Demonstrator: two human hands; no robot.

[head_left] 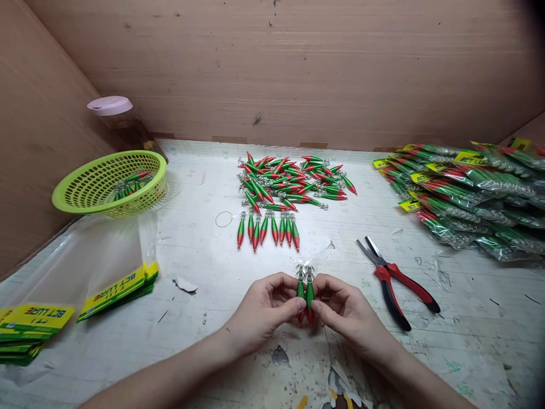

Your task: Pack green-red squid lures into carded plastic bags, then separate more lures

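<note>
Side by side near the front of the table, my two hands each pinch a green and red fishing lure, hooks up and red end down. My left hand (pixel 279 304) has its thumb across the left lure (pixel 300 289). Against it stands the right lure (pixel 310 292), gripped by my right hand (pixel 340 307) between thumb and fingers. Just beyond the hands lies a row of several similar lures (pixel 275 229), hooks pointing away. Behind that row spreads a loose pile of lures (pixel 289 182).
Red-and-black pliers (pixel 400 281) lie jaws open at right. Packed lure bags (pixel 472 193) are heaped beyond them. A green basket (pixel 63 196) with some lures stands at left, before a pink-lidded container (pixel 110 106). Labelled plastic bags (pixel 114 292) lie front left. A thin ring (pixel 223 219) lies mid-table.
</note>
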